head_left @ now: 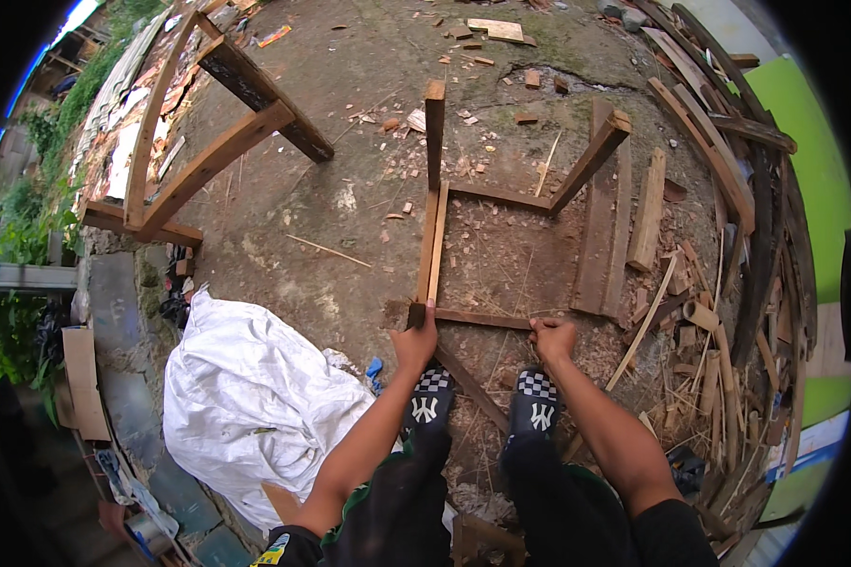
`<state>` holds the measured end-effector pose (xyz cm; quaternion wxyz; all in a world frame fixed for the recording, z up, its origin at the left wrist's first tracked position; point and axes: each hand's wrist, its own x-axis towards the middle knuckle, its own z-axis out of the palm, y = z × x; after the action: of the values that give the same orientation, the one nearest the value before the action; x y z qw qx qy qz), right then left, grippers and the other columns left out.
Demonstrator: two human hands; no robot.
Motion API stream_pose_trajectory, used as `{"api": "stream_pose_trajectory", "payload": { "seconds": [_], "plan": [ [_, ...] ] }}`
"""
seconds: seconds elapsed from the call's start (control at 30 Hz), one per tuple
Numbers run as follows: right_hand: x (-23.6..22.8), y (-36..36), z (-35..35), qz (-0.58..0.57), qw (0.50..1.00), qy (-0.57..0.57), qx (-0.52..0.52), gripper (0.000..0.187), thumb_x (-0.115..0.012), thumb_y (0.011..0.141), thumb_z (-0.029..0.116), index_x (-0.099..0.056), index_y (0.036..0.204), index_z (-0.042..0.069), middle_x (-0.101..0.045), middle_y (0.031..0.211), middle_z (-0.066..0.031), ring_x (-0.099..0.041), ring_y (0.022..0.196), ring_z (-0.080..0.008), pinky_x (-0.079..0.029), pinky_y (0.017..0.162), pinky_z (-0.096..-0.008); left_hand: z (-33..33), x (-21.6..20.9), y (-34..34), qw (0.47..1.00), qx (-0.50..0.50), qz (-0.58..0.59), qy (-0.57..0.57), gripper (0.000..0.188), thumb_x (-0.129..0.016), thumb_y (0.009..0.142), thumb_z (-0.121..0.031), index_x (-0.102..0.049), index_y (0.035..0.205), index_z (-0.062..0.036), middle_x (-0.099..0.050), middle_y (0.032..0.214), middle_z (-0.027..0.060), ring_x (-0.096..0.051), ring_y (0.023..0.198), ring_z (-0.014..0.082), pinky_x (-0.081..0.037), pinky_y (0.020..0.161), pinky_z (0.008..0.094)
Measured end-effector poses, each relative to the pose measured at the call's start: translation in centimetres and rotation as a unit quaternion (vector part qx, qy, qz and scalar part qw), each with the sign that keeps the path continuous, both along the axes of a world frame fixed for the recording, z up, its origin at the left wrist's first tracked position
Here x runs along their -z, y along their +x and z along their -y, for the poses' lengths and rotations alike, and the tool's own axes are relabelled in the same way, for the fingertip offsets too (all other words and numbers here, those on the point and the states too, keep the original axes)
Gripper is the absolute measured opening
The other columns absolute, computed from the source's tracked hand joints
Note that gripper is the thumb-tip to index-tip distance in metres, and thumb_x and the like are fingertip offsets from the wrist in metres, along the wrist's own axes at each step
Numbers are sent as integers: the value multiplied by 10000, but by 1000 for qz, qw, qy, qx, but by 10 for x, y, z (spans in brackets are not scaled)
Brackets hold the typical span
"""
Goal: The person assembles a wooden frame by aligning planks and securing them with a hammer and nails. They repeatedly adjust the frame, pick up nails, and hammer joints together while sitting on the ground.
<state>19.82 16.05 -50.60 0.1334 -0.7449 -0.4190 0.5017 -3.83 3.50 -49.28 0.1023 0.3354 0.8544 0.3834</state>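
A wooden frame (439,231) of narrow brown pieces lies on the ground before my feet. Two of its legs rise at the far side: a left post (434,123) and a right post (591,161). My left hand (414,342) is closed round the near left corner, thumb pointing up along the side rail, beside a short dark post end (415,316). At the right end of the near crosspiece (482,319), my right hand (551,340) pinches the wood, its fingers curled. The underside of both grips is hidden.
Another wooden frame (213,156) stands at the far left. A white sack (255,397) lies left of my legs. Planks (603,227) and a stacked timber pile (728,236) line the right. Wood chips litter the ground; a dark stick (473,387) lies between my feet.
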Motion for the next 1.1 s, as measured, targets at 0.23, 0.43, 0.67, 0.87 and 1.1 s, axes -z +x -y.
{"api": "stream_pose_trajectory", "payload": {
  "seconds": [0.23, 0.43, 0.67, 0.87, 1.1],
  "plan": [
    [20, 21, 1, -42, 998, 26, 26, 270, -803, 932, 70, -778, 1154, -81, -785, 814, -123, -718, 661, -124, -547, 585, -297, -10, -5, 14, 999, -7, 31, 28, 423, -695, 1045, -321, -718, 1234, 58, -770, 972, 239, -759, 944, 401, -574, 846, 442],
    [-9, 17, 8, -95, 991, -85, -40, 428, -605, 987, -115, -583, 1413, -155, -719, 1216, -267, -769, 967, -251, -669, 748, -272, -1, 2, 4, 999, -17, 31, 26, 409, -680, 1055, -298, -717, 1220, 75, -753, 950, 256, -757, 894, 393, -569, 803, 453],
    [-24, 29, 14, -204, 972, -94, 72, 478, -502, 1018, -131, -497, 1496, -142, -630, 1386, -263, -709, 1197, -293, -673, 864, -288, -1, 11, 3, 998, 7, 63, 26, 471, -699, 1049, -337, -711, 1226, 100, -752, 955, 256, -746, 920, 385, -561, 839, 439],
    [-41, 22, 14, -176, 979, -103, -8, 503, -465, 1012, -145, -469, 1515, -145, -606, 1439, -264, -685, 1252, -289, -642, 967, -304, 4, 17, -11, 992, 18, 125, 4, 502, -738, 1025, -341, -697, 1273, 94, -753, 1009, 235, -738, 968, 353, -552, 897, 413],
    [-31, 72, -6, -224, 966, -122, 43, 530, -448, 1051, -33, -469, 1580, -25, -671, 1391, -179, -657, 1265, -265, -574, 978, -382, 8, 21, -12, 986, 49, 162, -1, 491, -772, 1001, -297, -676, 1340, 44, -745, 1069, 215, -724, 999, 350, -547, 917, 437]
  ]
}}
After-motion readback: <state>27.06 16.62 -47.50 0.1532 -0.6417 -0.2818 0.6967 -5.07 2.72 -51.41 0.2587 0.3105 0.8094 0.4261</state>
